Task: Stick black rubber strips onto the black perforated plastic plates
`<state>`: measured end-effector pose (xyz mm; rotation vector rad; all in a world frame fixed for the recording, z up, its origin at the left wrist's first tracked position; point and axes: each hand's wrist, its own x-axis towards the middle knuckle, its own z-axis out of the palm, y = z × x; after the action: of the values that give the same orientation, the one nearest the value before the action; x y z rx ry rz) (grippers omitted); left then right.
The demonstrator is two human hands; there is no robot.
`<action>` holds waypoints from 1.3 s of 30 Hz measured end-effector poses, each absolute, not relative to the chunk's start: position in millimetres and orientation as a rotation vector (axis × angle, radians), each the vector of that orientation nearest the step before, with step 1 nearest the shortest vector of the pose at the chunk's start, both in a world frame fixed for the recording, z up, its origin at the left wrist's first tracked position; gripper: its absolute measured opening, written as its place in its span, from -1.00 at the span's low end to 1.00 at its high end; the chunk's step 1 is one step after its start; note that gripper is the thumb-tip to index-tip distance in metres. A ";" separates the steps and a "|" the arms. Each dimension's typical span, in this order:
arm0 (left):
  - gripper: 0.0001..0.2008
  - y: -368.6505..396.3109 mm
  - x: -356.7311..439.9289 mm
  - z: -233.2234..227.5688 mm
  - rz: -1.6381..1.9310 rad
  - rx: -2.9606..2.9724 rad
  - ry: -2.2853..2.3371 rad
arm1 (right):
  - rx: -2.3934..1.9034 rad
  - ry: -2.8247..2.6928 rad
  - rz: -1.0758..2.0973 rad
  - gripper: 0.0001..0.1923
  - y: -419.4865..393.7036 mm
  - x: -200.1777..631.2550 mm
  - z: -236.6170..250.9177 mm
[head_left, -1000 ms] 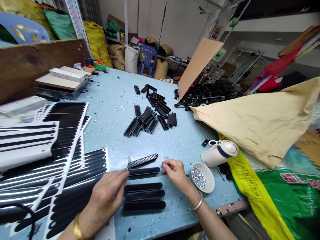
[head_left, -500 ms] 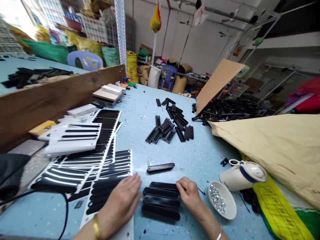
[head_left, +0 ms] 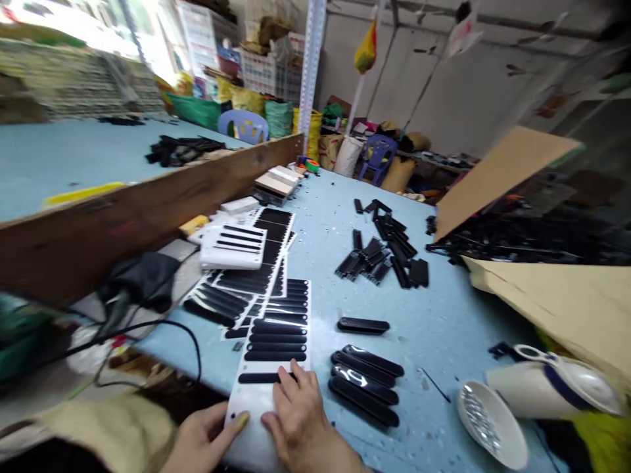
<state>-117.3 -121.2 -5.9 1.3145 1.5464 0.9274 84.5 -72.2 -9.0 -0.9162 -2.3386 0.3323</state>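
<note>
A single head-worn camera was used. It looked forward and obliquely down along the blue tabletop (head_left: pixel 434 335), with the white sheet of black strips (head_left: pixel 276 348) close below and the wall (head_left: pixel 468 112) far off.

Two hands (head_left: pixel 300 414), four glossy black bars (head_left: pixel 362 401) grouped together, one more black bar (head_left: pixel 363 326) apart, one white bowl (head_left: pixel 511 428), one lidded white jug (head_left: pixel 517 391), two blue plastic chairs (head_left: pixel 244 121); overlapping black pieces (head_left: pixel 373 248) can't be counted.

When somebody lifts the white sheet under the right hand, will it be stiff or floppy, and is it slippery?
The white sheet is probably floppy: it looks thin, and a similar sheet farther back seems curved. It may slip somewhat, since its black strips shine.
</note>
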 end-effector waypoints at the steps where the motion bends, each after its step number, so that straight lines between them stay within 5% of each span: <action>1: -0.67 -121.3 -115.1 -0.3 0.947 1.052 1.438 | -0.890 -2.352 0.279 -0.63 -80.2 75.2 -18.1; 5: -0.66 -125.5 -112.5 19.6 1.101 0.436 1.057 | -0.722 -2.257 0.248 -0.76 -105.7 70.3 -31.4; 12: -0.64 -129.5 -102.3 30.8 1.151 0.414 1.043 | -0.858 -1.988 0.626 -0.90 -81.8 79.5 4.9; 15: -0.64 -124.0 -93.7 39.5 1.154 0.538 1.085 | -0.820 -1.986 0.656 -0.75 -62.7 68.0 8.0; 30: -0.83 -91.9 -78.8 46.1 1.158 0.588 1.115 | -1.002 -1.829 1.083 -0.73 -47.8 59.7 7.6; 36: -0.65 -90.5 -82.0 40.1 1.088 0.461 1.050 | -1.112 -1.012 1.680 -0.67 -20.5 67.8 37.0; 39: -0.61 -88.8 -99.4 27.3 1.146 0.704 1.390 | -0.976 -0.656 1.599 -0.73 11.6 101.8 64.1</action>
<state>-99.4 -88.8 27.3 0.7038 1.3895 1.1463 101.8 11.6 64.1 -0.9759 -0.6559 1.5990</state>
